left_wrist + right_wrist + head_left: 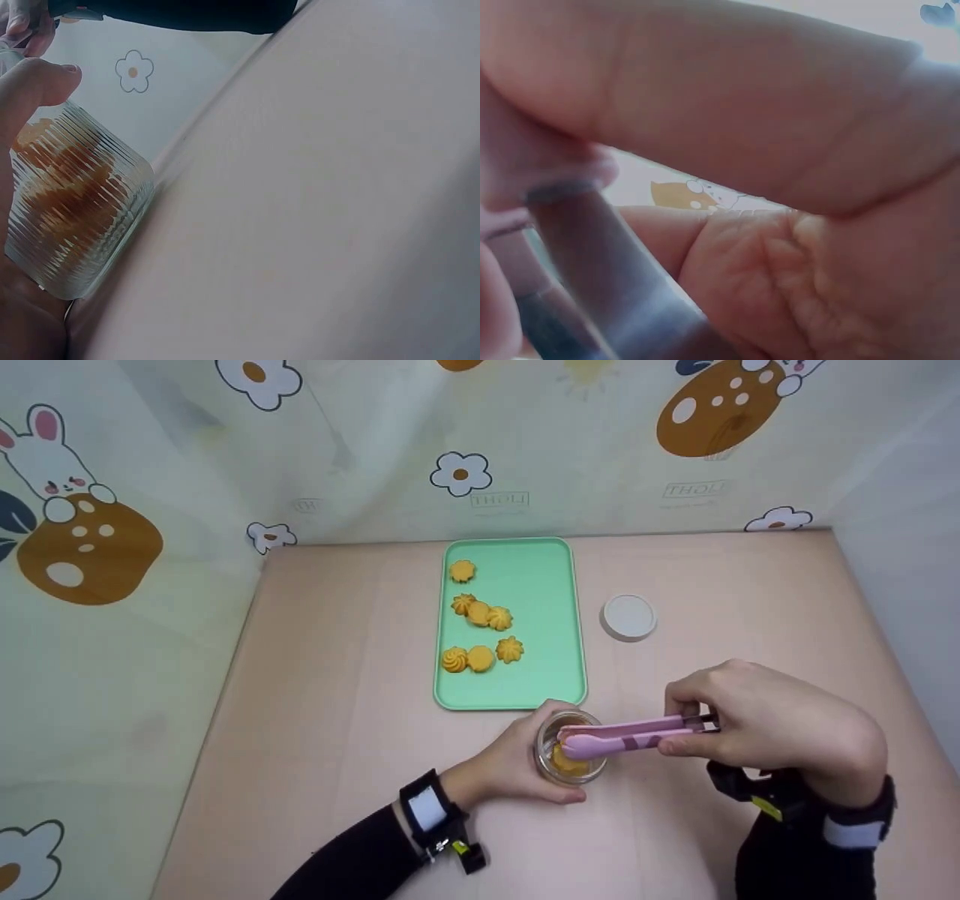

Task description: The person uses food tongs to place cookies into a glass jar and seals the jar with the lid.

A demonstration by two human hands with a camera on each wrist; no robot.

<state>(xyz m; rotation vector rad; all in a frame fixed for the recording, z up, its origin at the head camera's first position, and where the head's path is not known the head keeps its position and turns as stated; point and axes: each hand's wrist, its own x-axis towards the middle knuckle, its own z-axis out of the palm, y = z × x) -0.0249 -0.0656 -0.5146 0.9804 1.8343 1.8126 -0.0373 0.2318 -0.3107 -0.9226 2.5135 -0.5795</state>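
Note:
My left hand (517, 757) grips a ribbed glass jar (82, 202) round its side, thumb toward the near side. Several golden cookies (71, 180) show through the jar's wall. Pink tongs (630, 736) are pinched in my right hand (772, 720), with their tips inside the jar's mouth, at a cookie (568, 761). Whether the tips clasp that cookie I cannot tell. Beyond the jar, a green tray (544, 607) bears several cookies in loose rows, among them a swirled cookie (454, 659). In the right wrist view, the tongs' metal band (630, 277) passes beneath the fingers.
A round white lid (628, 617) lies on the table (337, 660) to the right of the tray. Behind the table hangs a curtain (375, 450) printed with flowers and rabbits. Black wrist straps with small cameras sit on both forearms.

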